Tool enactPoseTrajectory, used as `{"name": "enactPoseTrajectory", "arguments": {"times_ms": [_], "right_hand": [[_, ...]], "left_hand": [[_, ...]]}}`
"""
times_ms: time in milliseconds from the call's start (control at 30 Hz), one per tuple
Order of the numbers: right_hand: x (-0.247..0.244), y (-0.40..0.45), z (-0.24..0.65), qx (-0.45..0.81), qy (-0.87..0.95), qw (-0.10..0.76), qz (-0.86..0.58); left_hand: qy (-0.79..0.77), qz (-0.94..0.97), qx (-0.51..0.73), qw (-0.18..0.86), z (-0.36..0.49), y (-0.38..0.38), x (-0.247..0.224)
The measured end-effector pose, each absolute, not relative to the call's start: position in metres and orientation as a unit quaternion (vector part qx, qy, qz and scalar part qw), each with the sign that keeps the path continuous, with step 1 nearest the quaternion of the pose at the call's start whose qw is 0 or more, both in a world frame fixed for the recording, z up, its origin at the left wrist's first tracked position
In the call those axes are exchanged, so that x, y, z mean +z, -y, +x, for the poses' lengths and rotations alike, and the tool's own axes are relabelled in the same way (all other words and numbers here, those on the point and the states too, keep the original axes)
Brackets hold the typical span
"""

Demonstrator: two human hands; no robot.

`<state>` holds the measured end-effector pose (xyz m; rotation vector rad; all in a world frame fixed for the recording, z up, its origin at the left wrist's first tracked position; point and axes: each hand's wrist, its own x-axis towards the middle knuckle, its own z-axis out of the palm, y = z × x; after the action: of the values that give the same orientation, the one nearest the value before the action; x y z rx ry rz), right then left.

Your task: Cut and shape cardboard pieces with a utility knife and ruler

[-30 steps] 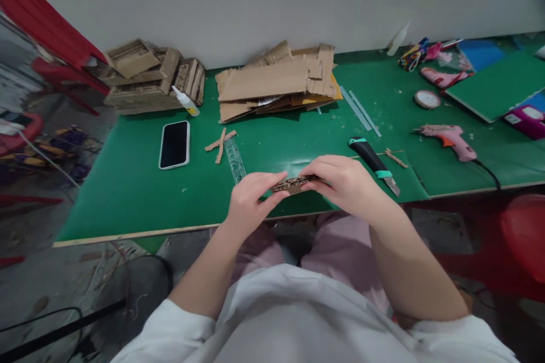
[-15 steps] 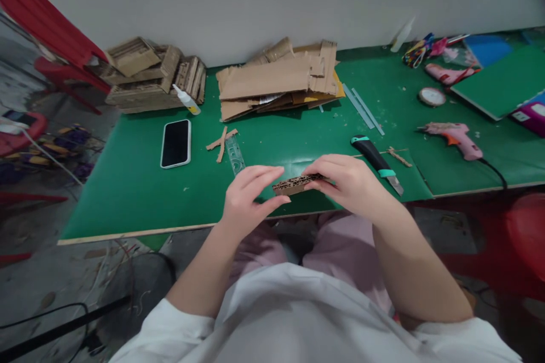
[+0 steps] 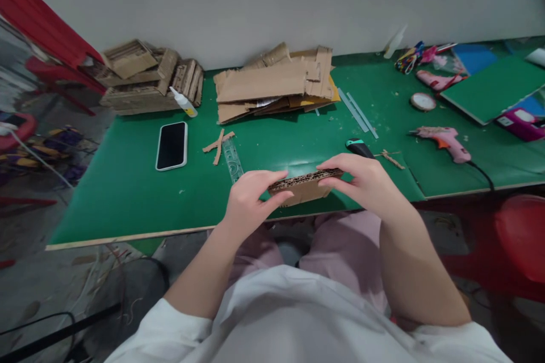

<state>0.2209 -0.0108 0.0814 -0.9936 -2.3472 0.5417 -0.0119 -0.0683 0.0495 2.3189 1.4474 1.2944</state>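
Note:
Between my two hands, near the front edge of the green table (image 3: pixel 123 198), is a thick cardboard piece (image 3: pixel 304 190) with its corrugated edge facing up. My left hand (image 3: pixel 255 198) pinches its left end between thumb and fingers. The right end is gripped by my right hand (image 3: pixel 361 181). A clear ruler (image 3: pixel 232 160) lies just beyond my left hand, beside crossed cardboard strips (image 3: pixel 218 146). The black and teal cutter (image 3: pixel 360 147) is partly hidden behind my right hand.
Cardboard sheets (image 3: pixel 272 85) lie by the wall, with stacked cardboard pieces (image 3: pixel 149 79) and a glue bottle (image 3: pixel 184 103) to their left. A phone (image 3: pixel 172 146) lies at left. At right are a pink glue gun (image 3: pixel 447 142), a tape roll (image 3: pixel 423 101) and plastic strips (image 3: pixel 357 113).
My left hand has closed on the left end of the cardboard piece. My right hand has shifted right, and more of the cardboard's front face shows. The view has moved slightly.

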Motion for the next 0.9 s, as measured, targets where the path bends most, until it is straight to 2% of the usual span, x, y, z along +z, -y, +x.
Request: {"name": "enactPoseTrajectory", "arguments": {"times_ms": [167, 300, 467, 900], "right_hand": [[0.077, 0.011, 0.221, 0.220, 0.859, 0.277, -0.371], [0.073, 0.011, 0.221, 0.237, 0.854, 0.287, -0.364], [0.071, 0.011, 0.220, 0.254, 0.847, 0.287, -0.367], [0.067, 0.010, 0.223, 0.284, 0.837, 0.286, -0.371]], "left_hand": [[-0.460, 0.786, 0.405, 0.082, -0.006, 0.063, 0.051], [-0.418, 0.809, 0.406, 0.077, -0.003, 0.058, 0.058], [-0.376, 0.857, 0.351, 0.047, 0.002, 0.051, 0.065], [-0.392, 0.855, 0.336, 0.036, 0.007, 0.052, 0.063]]}}
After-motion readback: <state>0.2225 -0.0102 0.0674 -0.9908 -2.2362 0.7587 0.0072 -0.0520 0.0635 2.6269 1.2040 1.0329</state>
